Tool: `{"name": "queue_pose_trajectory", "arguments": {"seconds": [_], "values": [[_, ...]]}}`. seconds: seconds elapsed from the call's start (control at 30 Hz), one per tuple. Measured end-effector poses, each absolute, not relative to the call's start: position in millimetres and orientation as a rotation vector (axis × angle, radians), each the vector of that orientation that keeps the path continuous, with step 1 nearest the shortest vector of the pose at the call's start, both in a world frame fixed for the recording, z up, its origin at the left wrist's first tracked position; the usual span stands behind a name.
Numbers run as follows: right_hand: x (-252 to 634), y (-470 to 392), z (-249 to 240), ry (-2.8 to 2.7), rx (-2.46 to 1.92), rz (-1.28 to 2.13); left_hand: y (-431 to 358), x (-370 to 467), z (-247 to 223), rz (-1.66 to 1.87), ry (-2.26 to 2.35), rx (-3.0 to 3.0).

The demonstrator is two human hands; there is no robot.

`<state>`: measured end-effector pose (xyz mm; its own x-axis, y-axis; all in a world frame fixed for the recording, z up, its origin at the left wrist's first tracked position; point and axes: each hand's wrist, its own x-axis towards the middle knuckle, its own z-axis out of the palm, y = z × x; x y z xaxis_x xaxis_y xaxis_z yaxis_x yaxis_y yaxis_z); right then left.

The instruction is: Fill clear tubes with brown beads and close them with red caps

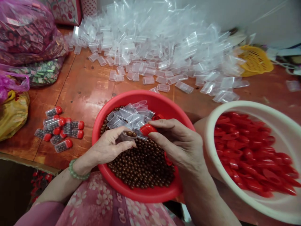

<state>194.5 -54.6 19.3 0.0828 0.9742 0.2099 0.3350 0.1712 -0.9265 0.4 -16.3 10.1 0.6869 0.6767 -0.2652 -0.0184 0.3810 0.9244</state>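
Observation:
My left hand pinches a clear plastic tube between thumb and fingers; brown beads show at its mouth. Close by on the right, my right hand grips a red plastic cap by thumb and fingertips, and the cap is apart from the tube. Both hands are above a red basin holding many round brown beads. On the beads lies a heap of clear empty tubes. More red caps are partly hidden behind my right hand.
Filled tubes with red caps lie left of the basin. A white basin of red caps stands at right. Clear tubes are piled behind, beside a yellow basket. Filled plastic bags sit at far left.

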Motion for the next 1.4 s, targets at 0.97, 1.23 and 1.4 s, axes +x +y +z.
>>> {"name": "queue_pose_trajectory", "arguments": {"seconds": [0.97, 1.23, 1.4], "values": [[202.7, -61.1, 37.1, -1.790, -1.373, 0.661, -14.8, 0.9, 8.6, 0.479, 0.723, 1.020], [162.8, -55.9, 26.0, -1.355, -1.466, 0.879, -17.0, -2.5, 4.0, 0.441, 0.595, 0.810], [151.9, -54.4, 22.4, -1.280, -1.479, 0.895, -16.9, -6.8, -0.1, 0.382, 0.497, 0.601]]}}
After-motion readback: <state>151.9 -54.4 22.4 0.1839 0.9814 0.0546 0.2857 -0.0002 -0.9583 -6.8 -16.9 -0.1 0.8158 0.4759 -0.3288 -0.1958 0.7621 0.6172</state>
